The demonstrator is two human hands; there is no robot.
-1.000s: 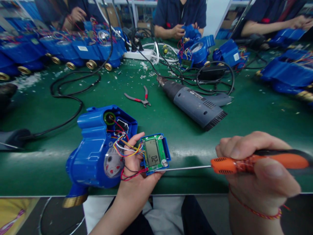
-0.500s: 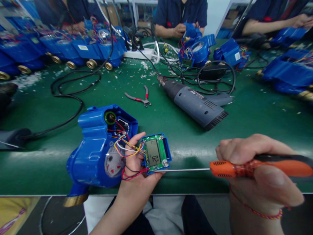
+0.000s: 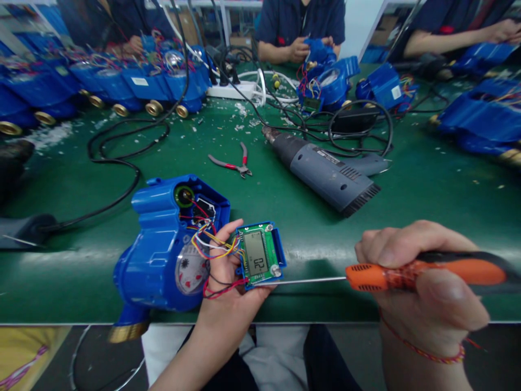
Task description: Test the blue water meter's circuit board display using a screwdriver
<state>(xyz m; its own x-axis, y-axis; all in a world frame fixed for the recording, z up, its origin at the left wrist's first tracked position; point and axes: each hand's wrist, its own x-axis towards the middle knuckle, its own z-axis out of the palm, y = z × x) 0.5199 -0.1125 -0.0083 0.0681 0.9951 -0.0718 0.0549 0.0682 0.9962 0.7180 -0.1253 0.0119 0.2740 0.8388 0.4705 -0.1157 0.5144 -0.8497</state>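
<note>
Pliers [image 3: 243, 169] near grey heat gun [image 3: 323, 176]

Near the front edge of our green worktop [image 3: 195, 146], we identify a blue plastic meter body [image 3: 157, 244], a green rectangular circuit board [image 3: 260, 254], and an orange-and-black-handled screwdriver [image 3: 368, 277]; farther from that edge, red-and-grey metal pliers [image 3: 243, 169].

Meter [image 3: 157, 222]: glossy smooth plastic, sharp highlights; end fitting [image 3: 128, 332]: brass-like metal. Dial cover [image 3: 192, 274]: clear, shiny. Display [image 3: 255, 251]: smooth, low sheen. Screwdriver handle [image 3: 368, 277]: plastic, slight gloss; shaft [image 3: 313, 281]: smooth bright metal. Heat gun [image 3: 321, 174]: matt plastic, scuffed; nozzle [image 3: 272, 135]: rough, discoloured metal. Pliers [image 3: 243, 170]: dull metal. Bench [image 3: 183, 149]: smooth, semi-gloss, pale reflected streak. Power strip [image 3: 232, 90]: white plastic. Bracelet [image 3: 440, 358]: woven cord. Jacket [image 3: 279, 24]: matt dark cloth.
</note>
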